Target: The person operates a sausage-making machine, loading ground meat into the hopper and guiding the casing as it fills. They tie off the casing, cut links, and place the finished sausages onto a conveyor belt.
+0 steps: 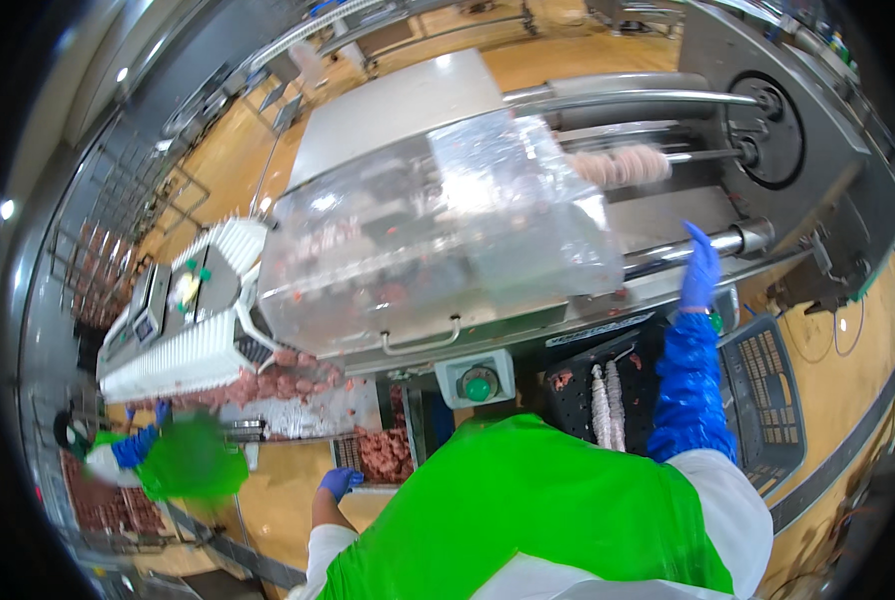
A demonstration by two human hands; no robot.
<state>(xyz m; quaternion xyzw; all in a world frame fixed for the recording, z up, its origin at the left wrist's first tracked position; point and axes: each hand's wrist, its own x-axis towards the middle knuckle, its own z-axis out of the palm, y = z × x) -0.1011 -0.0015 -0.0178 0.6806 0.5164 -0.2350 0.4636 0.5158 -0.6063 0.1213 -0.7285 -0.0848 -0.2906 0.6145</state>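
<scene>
The wide workroom has a yellow-orange floor point(273, 505), much of it taken up by one long steel machine point(828, 190). A clear cover point(368, 265) spans its middle; a white ribbed conveyor point(173, 370) runs off to the left, where one co-worker point(138, 450) in a green apron stands. Just below the cover's left end, one bin holds ground meat point(383, 455). By the right forearm are a dark perforated tray point(571, 415) and a grey basket point(790, 425), one each. One steel roller point(658, 261) crosses the machine's near side. Behind it, one ruffled pale roll point(623, 167) sits on the spindle, its blur suggesting rotation.

The right hand point(702, 268) is open, fingers extended beside the roller, with nothing seen in it; whether it touches is unclear. Good handling here probably means keeping fingers and sleeve well clear of the spindle. The left hand point(342, 483) is at the bin's edge; I cannot tell if it grips. Two ruffled pale sticks point(602, 405) lie in the tray, and two green buttons point(479, 387) show along the machine's front.
</scene>
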